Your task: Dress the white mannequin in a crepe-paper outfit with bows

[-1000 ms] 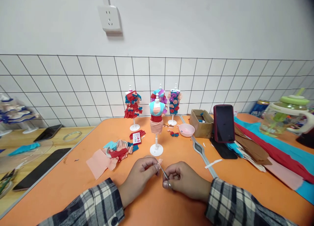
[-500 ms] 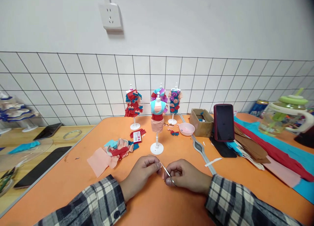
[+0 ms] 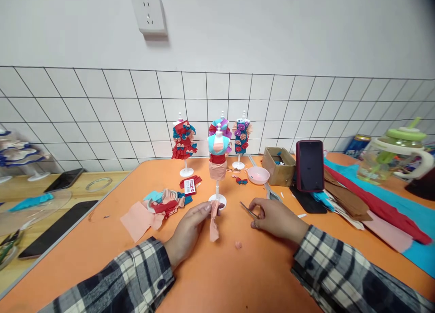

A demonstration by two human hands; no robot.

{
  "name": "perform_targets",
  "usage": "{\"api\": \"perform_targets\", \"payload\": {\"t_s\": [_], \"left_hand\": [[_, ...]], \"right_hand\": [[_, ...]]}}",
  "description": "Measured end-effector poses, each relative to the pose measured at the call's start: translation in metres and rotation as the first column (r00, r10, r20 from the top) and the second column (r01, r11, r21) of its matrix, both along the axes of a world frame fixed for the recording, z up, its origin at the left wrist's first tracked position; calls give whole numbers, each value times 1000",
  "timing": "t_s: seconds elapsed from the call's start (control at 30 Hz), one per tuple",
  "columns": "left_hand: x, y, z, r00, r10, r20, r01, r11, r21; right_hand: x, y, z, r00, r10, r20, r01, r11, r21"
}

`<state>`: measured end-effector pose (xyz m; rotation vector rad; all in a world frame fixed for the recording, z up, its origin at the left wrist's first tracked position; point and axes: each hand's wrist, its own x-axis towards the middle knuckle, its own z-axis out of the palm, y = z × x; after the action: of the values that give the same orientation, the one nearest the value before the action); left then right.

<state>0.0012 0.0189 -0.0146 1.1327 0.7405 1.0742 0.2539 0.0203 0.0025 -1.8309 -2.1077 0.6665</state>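
Observation:
My left hand (image 3: 190, 229) pinches a strip of pink crepe paper (image 3: 214, 227) that hangs down in gathered folds. My right hand (image 3: 275, 218), held apart to the right, has its fingers closed on small metal scissors (image 3: 248, 210), whose slim tip points up and left; the handles are mostly hidden. A small pink scrap (image 3: 238, 245) lies on the orange table (image 3: 217, 276) between my hands. Just beyond the left hand stands a mini dress form (image 3: 218, 163) in a blue top, red waist and pink skirt, its white base partly covered by my hand.
Behind are decorated dress forms (image 3: 184, 143). Crumpled crepe paper (image 3: 166, 204) lies left, near a small labelled box (image 3: 190, 187). To the right are a pink bowl (image 3: 258, 175), a cardboard box (image 3: 279, 165), an upright phone (image 3: 310, 165), paper strips (image 3: 384, 199) and a pitcher (image 3: 387, 158).
My hands have moved apart. The right hand shifted right and away with the scissors; the left moved slightly forward, and the pink strip now hangs in view. A pink scrap shows on the table.

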Motion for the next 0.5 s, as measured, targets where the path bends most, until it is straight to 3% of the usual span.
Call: {"api": "perform_targets", "payload": {"t_s": [0.1,0.17,0.27,0.33,0.4,0.5], "left_hand": [[0,-2,3,1000,9,-12,-9,999,49],[0,-2,4,1000,-7,17,7,1000,24],[0,-1,5,993,-64,103,69,996,-47],[-2,1,4,986,-71,154,83,994,-74],[-4,2,3,981,-39,192,56,995,-85],[-5,3,1,974,-16,226,36,996,-83]], "right_hand": [[4,6,-8,996,6,-94,-20,989,-150],[2,3,-8,991,29,-128,-48,987,-156],[-11,-11,-2,993,96,-62,-90,992,91],[-22,-22,0,943,330,33,-328,913,243],[-31,-31,-3,855,511,92,-517,823,234],[-34,-30,-8,816,565,122,-577,787,217]]}}
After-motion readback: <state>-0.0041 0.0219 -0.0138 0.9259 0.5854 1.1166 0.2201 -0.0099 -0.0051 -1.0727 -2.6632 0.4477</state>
